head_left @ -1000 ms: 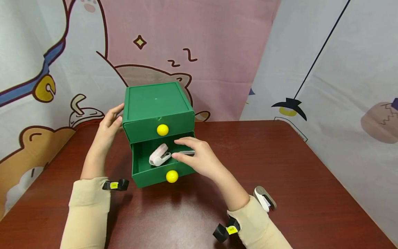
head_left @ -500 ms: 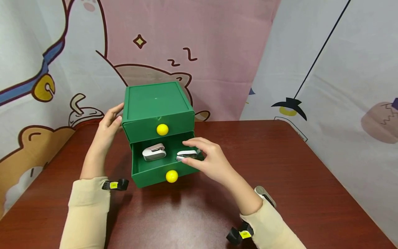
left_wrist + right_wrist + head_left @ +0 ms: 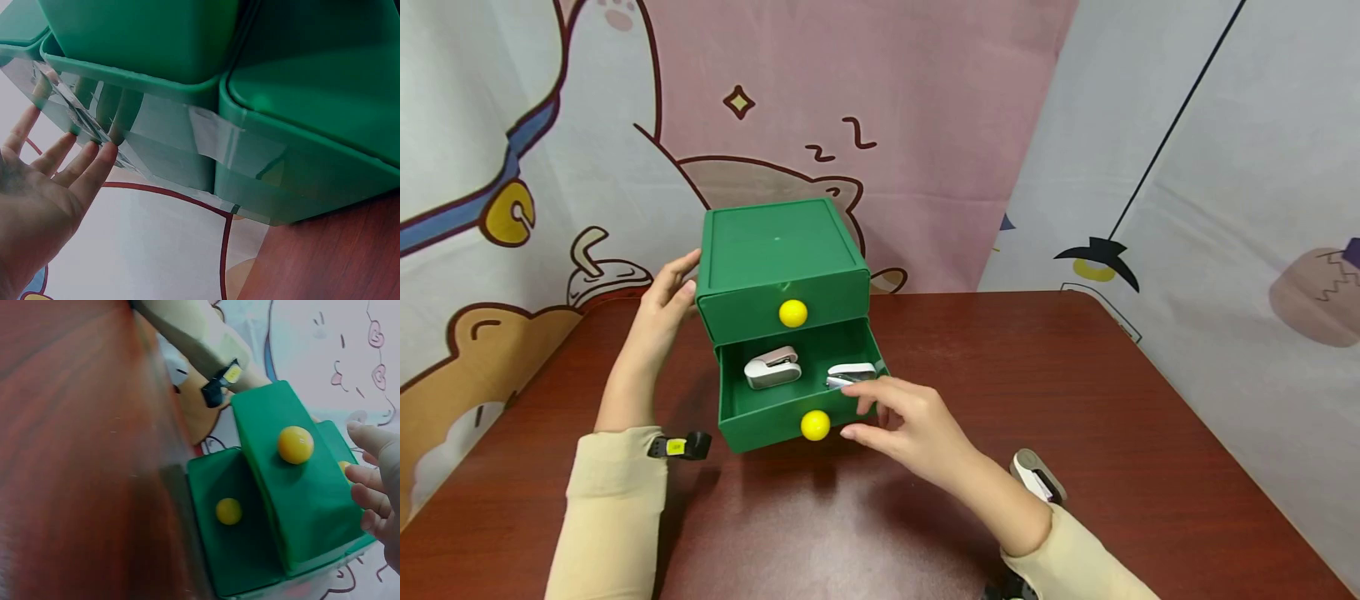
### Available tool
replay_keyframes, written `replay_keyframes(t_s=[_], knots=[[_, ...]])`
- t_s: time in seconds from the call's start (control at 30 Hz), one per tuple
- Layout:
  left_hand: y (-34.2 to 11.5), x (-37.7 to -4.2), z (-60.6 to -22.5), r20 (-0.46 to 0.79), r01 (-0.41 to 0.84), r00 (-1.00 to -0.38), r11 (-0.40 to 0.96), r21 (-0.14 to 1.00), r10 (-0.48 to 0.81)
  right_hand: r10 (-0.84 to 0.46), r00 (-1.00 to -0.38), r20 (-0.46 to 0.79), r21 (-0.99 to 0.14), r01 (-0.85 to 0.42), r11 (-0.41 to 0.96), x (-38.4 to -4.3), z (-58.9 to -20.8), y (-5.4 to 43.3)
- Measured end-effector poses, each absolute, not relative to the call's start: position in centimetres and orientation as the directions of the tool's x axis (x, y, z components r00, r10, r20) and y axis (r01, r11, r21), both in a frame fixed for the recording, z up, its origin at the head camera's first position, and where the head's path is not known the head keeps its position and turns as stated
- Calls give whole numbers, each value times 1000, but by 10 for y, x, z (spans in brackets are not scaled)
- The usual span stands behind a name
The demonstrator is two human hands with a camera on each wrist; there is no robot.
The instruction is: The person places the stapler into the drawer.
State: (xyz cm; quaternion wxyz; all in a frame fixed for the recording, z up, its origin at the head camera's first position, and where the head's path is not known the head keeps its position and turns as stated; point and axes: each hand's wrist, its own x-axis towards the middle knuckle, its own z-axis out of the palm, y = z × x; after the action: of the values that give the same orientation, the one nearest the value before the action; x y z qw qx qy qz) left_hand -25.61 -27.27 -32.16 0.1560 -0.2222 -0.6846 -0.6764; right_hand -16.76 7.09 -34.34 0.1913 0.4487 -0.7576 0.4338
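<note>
A green cabinet [image 3: 786, 242] with yellow knobs stands on the table, its middle drawer [image 3: 767, 425] pulled out. Inside that drawer lie a pink-and-white stapler [image 3: 772, 369] on the left and a white stapler [image 3: 850, 373] on the right, partly hidden by fingers. My left hand [image 3: 662, 304] rests its extended fingertips on the cabinet's left side; in the left wrist view they touch clear film there. My right hand [image 3: 917, 425] is at the drawer's front right corner, thumb and forefinger apart, holding nothing. Whether it touches the drawer front I cannot tell.
A beige-and-white stapler [image 3: 1037, 477] lies on the brown table [image 3: 1150, 467], just beyond my right forearm. Below the pulled-out drawer, the bottom drawer [image 3: 209, 484] is pushed in. A cartoon-printed cloth [image 3: 925, 125] hangs behind the table.
The pink-and-white stapler, tilted a second ago, now lies flat farther left. My right hand has come off the white stapler and moved out toward the front right. The left hand stays put.
</note>
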Motion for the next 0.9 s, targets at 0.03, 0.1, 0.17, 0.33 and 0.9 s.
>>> replay_keyframes(t_s=[0.03, 0.1, 0.17, 0.33, 0.9], knots=[[-273, -256, -322, 514, 515, -853, -14, 857, 93, -528, -528, 666, -493, -842, 220, -166, -346, 70], [-272, -256, -322, 514, 515, -853, -14, 857, 95, -553, -538, 636, -510, -831, 223, -165, -350, 67], [-272, -256, -322, 514, 516, -852, -12, 857, 95, -568, -551, 611, -522, -820, 235, -165, -354, 64], [-272, -255, -321, 514, 516, -853, -5, 857, 92, -582, -591, 558, -559, -786, 263, -167, -366, 54], [-272, -255, -321, 509, 510, -856, -2, 860, 91, -472, -674, 568, -678, -709, 197, -179, -370, 27]])
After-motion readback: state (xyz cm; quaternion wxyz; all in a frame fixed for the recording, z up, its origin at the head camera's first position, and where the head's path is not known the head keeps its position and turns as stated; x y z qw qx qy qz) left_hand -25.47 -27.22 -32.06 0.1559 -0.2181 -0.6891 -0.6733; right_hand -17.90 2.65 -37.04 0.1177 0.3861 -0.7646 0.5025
